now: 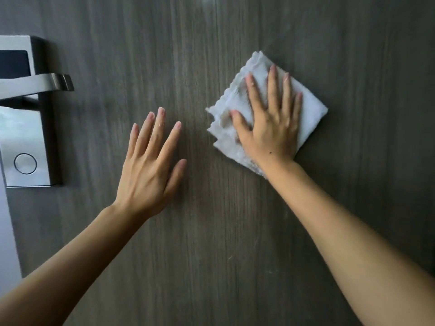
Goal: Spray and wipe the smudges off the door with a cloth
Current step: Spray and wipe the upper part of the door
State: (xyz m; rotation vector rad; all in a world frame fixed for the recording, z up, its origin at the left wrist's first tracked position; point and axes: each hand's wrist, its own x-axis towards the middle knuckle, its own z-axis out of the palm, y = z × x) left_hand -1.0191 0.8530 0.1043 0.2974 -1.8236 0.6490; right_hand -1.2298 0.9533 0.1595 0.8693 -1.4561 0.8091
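A: Right hand (pixel 270 128)?
B: Fingers (pixel 273 88) straight, spread, pressed flat on the folded white terry cloth (pixel 310 114) against the dark grey wood-grain door (pixel 211 231), right of centre.
A: Left hand (pixel 146 170)?
B: Fingers spread, straight, held nothing, palm to bare door beside the cloth; contact unclear.
A: Arms?
B: Both bare, reached up from below. Brushed silver metal lever handle (pixel 35 84) on lock plate (pixel 26 137) sat far left.

Door (pixel 211 231) dk grey-brown w/ vertical woodgrain, cloth (pixel 313 114) white, lock plate (pixel 26 137) silver.
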